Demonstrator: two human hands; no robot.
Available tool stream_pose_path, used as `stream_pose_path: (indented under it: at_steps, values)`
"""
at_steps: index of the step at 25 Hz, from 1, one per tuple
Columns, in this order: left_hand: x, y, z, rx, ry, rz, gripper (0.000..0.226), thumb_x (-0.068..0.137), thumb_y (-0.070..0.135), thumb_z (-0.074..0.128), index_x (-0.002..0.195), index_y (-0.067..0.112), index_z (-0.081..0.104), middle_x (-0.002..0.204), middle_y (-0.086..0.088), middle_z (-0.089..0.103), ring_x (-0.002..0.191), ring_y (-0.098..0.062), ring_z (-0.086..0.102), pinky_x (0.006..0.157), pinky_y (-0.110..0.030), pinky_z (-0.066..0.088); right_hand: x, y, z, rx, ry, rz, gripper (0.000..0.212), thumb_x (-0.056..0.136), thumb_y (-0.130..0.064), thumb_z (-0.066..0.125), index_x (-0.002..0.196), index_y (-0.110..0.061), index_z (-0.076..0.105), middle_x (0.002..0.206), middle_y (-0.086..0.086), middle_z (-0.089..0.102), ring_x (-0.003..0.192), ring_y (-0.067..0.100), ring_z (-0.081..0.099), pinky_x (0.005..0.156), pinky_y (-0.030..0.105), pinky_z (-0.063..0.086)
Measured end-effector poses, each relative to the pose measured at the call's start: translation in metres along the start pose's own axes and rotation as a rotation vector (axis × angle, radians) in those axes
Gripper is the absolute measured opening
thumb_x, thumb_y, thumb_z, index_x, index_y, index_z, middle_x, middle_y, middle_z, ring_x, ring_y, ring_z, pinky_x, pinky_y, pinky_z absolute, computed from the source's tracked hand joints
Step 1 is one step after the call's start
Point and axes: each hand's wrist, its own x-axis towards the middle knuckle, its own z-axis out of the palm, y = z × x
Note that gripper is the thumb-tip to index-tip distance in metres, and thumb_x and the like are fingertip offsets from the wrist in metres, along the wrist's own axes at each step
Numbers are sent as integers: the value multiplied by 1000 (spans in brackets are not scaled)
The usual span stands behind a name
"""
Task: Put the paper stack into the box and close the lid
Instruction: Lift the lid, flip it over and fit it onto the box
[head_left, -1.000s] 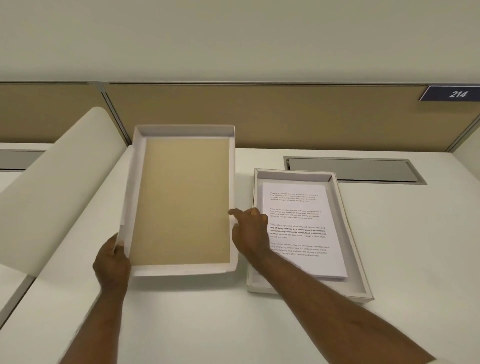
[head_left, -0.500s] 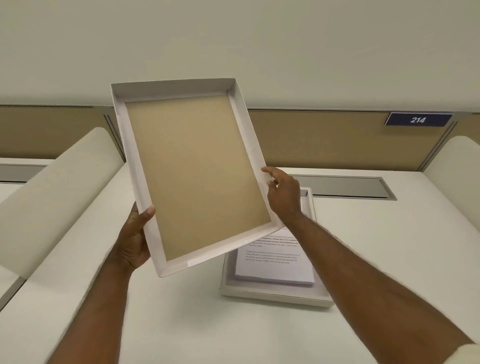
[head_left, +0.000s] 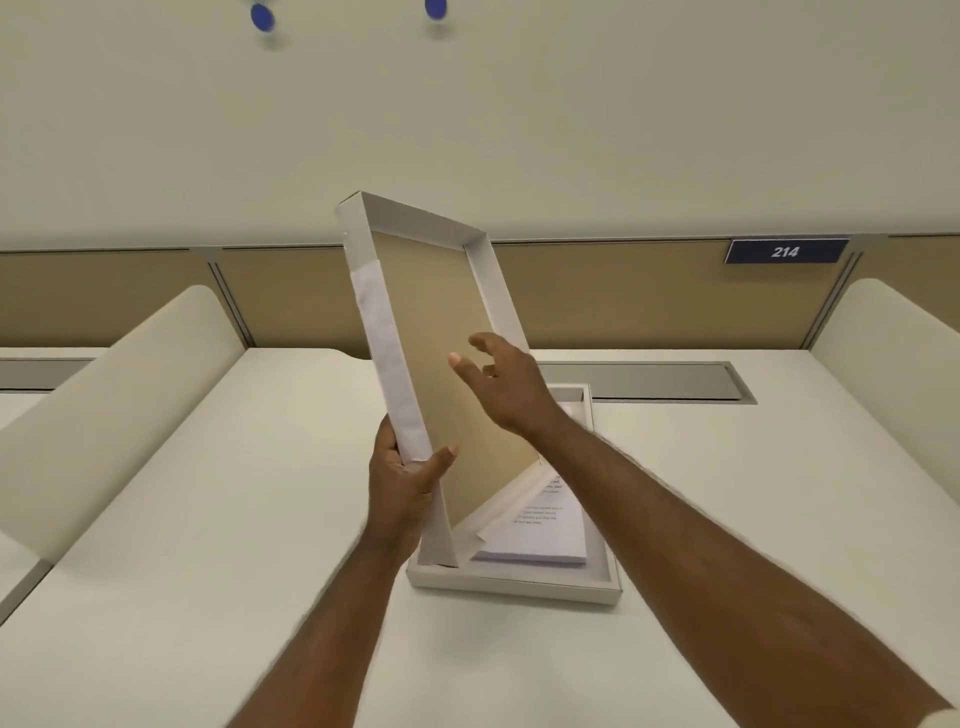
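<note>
The white box (head_left: 514, 586) lies on the desk with the printed paper stack (head_left: 540, 535) inside it. Above the box I hold its lid (head_left: 431, 322), white-rimmed with a tan inner face, tilted steeply on edge with the hollow side turned toward me and to the right. My left hand (head_left: 405, 483) grips the lid's left rim near its lower end. My right hand (head_left: 506, 384) hovers in front of the tan face with fingers spread, not gripping anything. The lid hides the far left part of the box and stack.
The white desk (head_left: 234, 545) runs left and right of the box. A grey cable slot (head_left: 649, 382) sits behind the box. Curved white dividers (head_left: 104, 415) rise on both sides, and a tan partition with a "214" sign (head_left: 784, 252) stands at the back.
The lid went from lying on the desk left of the box to being lifted and swung over it, turning steeply on edge. My right hand let go of its right rim.
</note>
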Motion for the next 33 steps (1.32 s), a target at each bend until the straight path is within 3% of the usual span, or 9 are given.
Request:
stream_pose_path:
  at_steps: [4,6,8,10,13,15,22,28,33]
  values:
    - [-10,-3,41,235,95,96,58,75,14,80,126,20,54,114,6,69,106,-4,66,86,-29,54,-31,-32,4,-57,23,-66,62,81,-52,64,130,-18,47,120,4,66,103,25,64,88,42,55]
    - [-9,-12,51,293,-11,173,42,79,13,75,116,14,58,103,4,70,99,3,67,85,-28,53,-45,-38,4,-135,184,-92,58,75,-50,70,116,-16,47,101,6,69,88,28,65,75,39,56]
    - [-7,-8,60,15,-119,170,29,89,19,64,118,17,60,106,7,69,107,0,63,97,-22,49,-52,-40,1,-130,333,-63,55,74,-41,74,112,-16,43,96,7,68,83,30,64,70,37,54]
    - [-19,-12,71,222,-209,315,25,95,21,55,118,28,63,105,23,67,106,10,59,96,-9,45,-53,-37,-7,-46,462,-33,47,74,-26,70,109,-15,43,91,7,67,80,32,64,68,41,56]
    - [-23,-8,70,447,-275,340,75,80,31,74,145,23,39,144,14,48,135,3,44,107,-9,37,-47,-24,-29,5,532,-35,38,66,-13,65,98,-11,47,74,3,55,68,33,58,61,45,54]
    - [-17,-18,53,500,-341,372,86,76,48,71,148,32,26,157,12,30,147,-5,26,116,-14,26,-44,-13,-42,46,510,-61,35,62,-15,66,92,-9,49,70,4,51,63,28,51,57,45,52]
    - [49,-30,-32,406,213,-10,66,94,46,50,150,20,27,158,0,30,142,-18,34,115,-36,29,-35,31,-65,591,322,-195,42,54,-7,61,95,-12,57,86,7,61,78,24,55,65,41,49]
    - [93,-40,-67,266,-189,-211,42,96,51,42,124,25,60,121,3,69,109,-20,65,87,-36,53,-13,54,-54,900,257,12,35,67,-2,54,102,-8,57,92,12,63,81,28,58,70,35,49]
    - [108,-67,-68,310,-159,-311,41,97,46,45,122,18,60,118,-5,70,105,-25,67,92,-46,54,22,94,-44,471,284,255,34,81,-43,52,107,-23,63,100,1,70,90,22,64,89,43,52]
